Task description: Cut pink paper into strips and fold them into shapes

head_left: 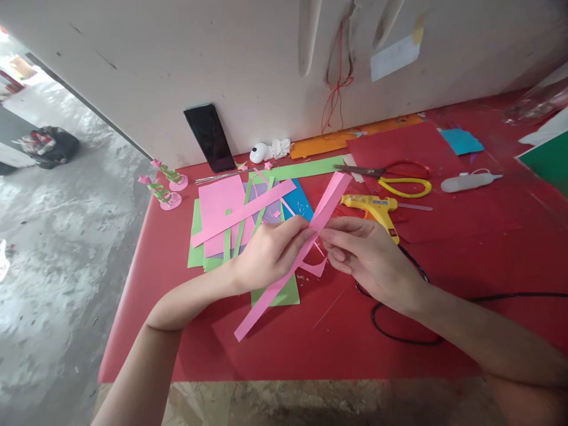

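Just above the table (222, 361), near its middle, a pink strip (331, 198) is held slanting, with its upper end turned to the right and its lower end turned to the left. By the left hand (273, 251) it is grasped from the left side, between the thumb and the bent fingers. By the right hand (377, 257) its right edge is pinched with the fingertips, close to the left fingers, while the other fingers are curled below.

Under and behind the left hand, a loose pile of coloured paper is spread. In it a pink sheet (217, 195), green sheets (281, 296), a purple sheet (252, 192) and a blue sheet (302, 198) are seen, and across the top a second strip (244, 213), also pink, is laid. Small pink scraps (276, 214) are scattered there.

Beyond the right hand, a yellow glue gun (373, 204) is placed, its nozzle pointed to the left; a black cord (501, 296) is looped near the right forearm. Behind the gun, scissors (386, 173) with one red and one yellow handle are laid, and farther right a white bottle (468, 182) is seen lying.

At the far left corner, two pink flowers (169, 204) are stood on round bases. Near them, a phone (210, 139) is leaned against the wall (248, 71).
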### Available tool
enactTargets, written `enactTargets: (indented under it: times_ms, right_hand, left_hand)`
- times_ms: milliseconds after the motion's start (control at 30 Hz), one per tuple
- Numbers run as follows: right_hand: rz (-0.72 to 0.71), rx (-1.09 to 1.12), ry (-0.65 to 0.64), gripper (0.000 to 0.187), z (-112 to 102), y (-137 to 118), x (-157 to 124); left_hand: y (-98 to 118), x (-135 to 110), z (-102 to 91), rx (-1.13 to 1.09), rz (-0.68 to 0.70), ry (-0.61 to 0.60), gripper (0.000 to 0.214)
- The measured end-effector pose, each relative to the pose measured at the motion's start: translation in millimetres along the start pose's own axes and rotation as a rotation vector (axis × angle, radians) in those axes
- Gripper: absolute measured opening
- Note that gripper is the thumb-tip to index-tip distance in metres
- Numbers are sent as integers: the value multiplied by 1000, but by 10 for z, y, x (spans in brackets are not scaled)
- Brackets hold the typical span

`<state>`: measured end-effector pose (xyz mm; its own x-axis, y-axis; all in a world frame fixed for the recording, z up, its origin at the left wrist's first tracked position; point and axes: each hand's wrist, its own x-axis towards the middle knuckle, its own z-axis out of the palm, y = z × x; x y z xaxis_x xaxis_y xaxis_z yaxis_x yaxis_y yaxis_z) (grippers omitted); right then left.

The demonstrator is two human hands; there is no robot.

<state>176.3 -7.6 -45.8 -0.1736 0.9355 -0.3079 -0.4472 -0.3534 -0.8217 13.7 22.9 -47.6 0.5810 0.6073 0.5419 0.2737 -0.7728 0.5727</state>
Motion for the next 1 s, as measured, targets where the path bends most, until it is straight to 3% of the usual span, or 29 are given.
enactTargets:
  times_ms: [367,500,600,833,1000]
  right_hand:
    - [-124,24,101,18,-144,-307,47]
    - [-275,112,286,34,-275,-596,110]
    - [-331,111,337,29,-304,-650,126]
    - [8,-235,-162,10,-70,-124,27]
    - [59,-298,-224,11,18,9,-20]
  left_hand:
    - [92,-40,21,-119,27,-112,26]
    - [154,-84,30,-162,68,-219,25]
    - [142,-67,7,-170,25,-162,25]
    - [-3,39,-66,-109,-93,42,27]
    - [-33,10,-37,-100,-142,77,23]
